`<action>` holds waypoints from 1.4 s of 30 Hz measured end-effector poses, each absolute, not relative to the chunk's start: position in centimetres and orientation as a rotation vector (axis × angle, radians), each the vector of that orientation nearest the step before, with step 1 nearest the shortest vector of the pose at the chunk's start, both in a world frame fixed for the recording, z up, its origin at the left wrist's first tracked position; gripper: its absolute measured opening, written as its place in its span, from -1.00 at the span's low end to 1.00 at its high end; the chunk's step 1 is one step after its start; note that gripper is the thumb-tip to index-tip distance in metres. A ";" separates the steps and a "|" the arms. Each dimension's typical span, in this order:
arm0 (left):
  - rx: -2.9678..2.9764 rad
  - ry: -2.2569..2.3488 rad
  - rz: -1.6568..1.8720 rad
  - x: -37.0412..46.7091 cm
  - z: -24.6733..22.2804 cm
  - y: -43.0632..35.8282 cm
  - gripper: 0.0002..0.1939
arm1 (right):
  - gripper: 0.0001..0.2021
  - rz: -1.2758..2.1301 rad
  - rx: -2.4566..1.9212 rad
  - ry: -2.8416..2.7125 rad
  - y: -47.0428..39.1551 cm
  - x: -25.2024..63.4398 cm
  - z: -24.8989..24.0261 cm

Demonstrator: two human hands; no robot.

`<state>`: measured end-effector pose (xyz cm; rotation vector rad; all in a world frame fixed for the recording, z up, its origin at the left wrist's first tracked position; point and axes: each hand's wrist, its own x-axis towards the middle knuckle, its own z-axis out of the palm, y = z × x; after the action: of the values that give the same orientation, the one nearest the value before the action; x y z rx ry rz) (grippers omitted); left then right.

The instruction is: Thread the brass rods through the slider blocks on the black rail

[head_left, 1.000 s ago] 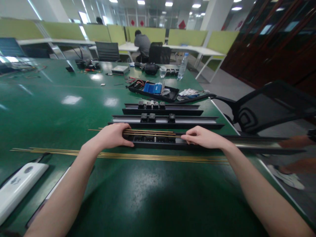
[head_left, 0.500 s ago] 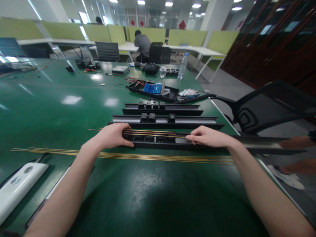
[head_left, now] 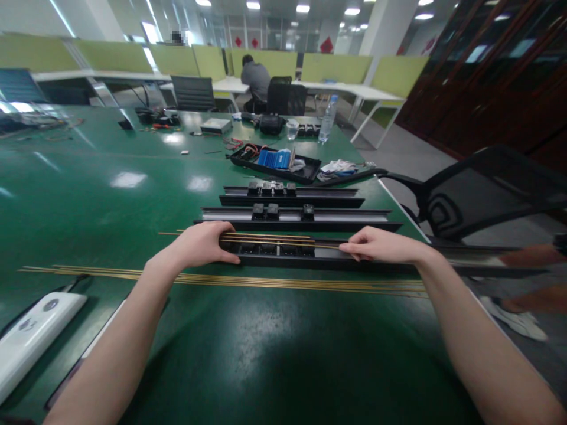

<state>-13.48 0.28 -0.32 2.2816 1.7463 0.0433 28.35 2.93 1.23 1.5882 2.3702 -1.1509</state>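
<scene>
My left hand (head_left: 208,242) grips the left end of a long black rail (head_left: 270,260), thumb on its near side and fingers over the far side. Thin brass rods (head_left: 274,237) lie along the top of this rail, beside black blocks set in its channel. My right hand (head_left: 370,244) pinches the right end of one brass rod, above the bare part of the channel. Several more brass rods (head_left: 266,283) lie on the green table in front of the rail.
Two shorter black rails (head_left: 354,226) with blocks lie behind. Farther back are a black tray (head_left: 310,172), gloves (head_left: 339,169) and a bottle (head_left: 328,120). A white device (head_left: 39,336) sits at left. Another person's hand (head_left: 531,255) is at the rail's right end.
My right hand has shifted slightly to the right with the rod end in its fingers. My left hand has stayed in place.
</scene>
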 end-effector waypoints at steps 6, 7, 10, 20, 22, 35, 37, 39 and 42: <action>2.293 1.750 0.049 -13.4 -0.2 0.2 -0.30 | -0.37 -1.143 1.590 2.363 2.9 28.7 1.3; 2.292 1.752 0.050 -13.4 -0.2 0.2 -0.31 | -0.37 -1.146 1.589 2.363 2.9 28.7 1.3; 2.297 1.752 0.048 -13.4 -0.2 0.1 -0.30 | -0.37 -1.150 1.579 2.364 3.0 28.8 1.3; 2.305 1.756 0.037 -13.4 -0.3 0.2 -0.30 | -0.40 -1.212 1.628 2.478 2.5 26.9 1.0; 2.296 1.760 0.034 -13.4 -0.3 0.2 -0.31 | -0.41 -1.205 1.618 2.574 1.9 25.1 0.7; 2.303 1.765 0.024 -13.4 -0.3 0.2 -0.31 | -0.48 -1.074 1.695 2.755 0.9 21.2 -1.2; 2.307 1.759 0.024 -13.4 -0.3 0.2 -0.31 | -0.48 -1.125 1.689 2.755 1.0 21.3 -1.3; 2.312 1.757 0.025 -13.5 -0.4 0.2 -0.29 | -0.48 -1.156 1.687 2.762 1.0 21.3 -1.3; 2.306 1.761 0.024 -13.5 -0.4 0.3 -0.28 | -0.49 -1.168 1.688 2.760 1.0 21.4 -1.3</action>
<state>-13.52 0.28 -0.40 2.3058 1.7607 0.0242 21.38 0.97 -1.30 1.6880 2.7599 -1.1682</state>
